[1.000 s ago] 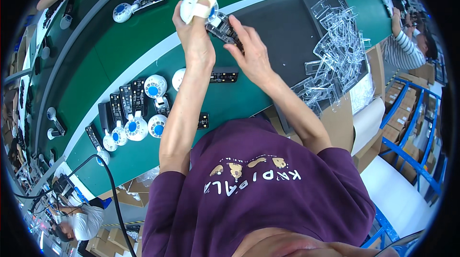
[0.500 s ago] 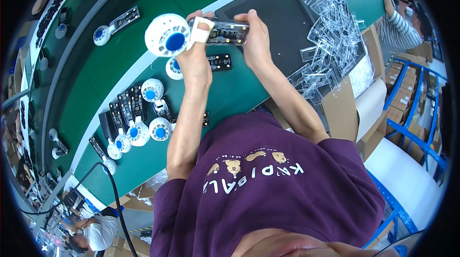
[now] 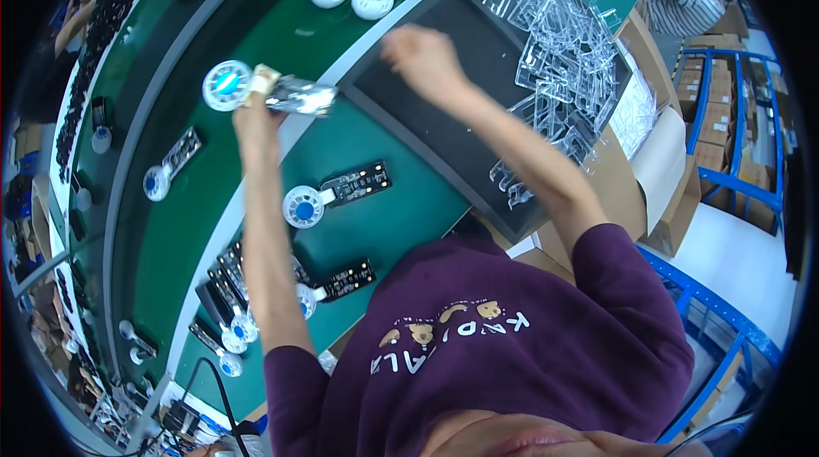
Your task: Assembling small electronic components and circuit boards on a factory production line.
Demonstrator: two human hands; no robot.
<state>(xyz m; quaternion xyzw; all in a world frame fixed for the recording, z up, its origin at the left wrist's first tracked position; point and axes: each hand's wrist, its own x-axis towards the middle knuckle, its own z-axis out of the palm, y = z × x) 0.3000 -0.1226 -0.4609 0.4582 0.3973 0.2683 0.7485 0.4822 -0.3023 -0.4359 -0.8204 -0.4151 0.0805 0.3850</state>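
My left hand (image 3: 258, 120) is closed around the neck of a device with a round white head, a blue centre and a shiny clear-covered board (image 3: 303, 97), held at the light strip along the conveyor. Its board end points right. Apart from it, my right hand (image 3: 424, 65) is above the dark tray (image 3: 418, 107), its fingers smeared by motion; I cannot make out anything in them. A similar device with a bare black circuit board (image 3: 358, 183) lies on the green table in front of me, and another (image 3: 345, 280) lies nearer my body.
Clear plastic covers (image 3: 567, 52) are heaped on the tray's right part. Several more devices (image 3: 230, 286) stand in a row at lower left. Others lie on the green conveyor (image 3: 294, 22). An open cardboard box (image 3: 670, 193) stands at right; beyond it a person in striped sleeves (image 3: 678, 5).
My left hand has carried the device left, toward the conveyor. My right hand has come off its board end and moved toward the tray. My view has shifted.
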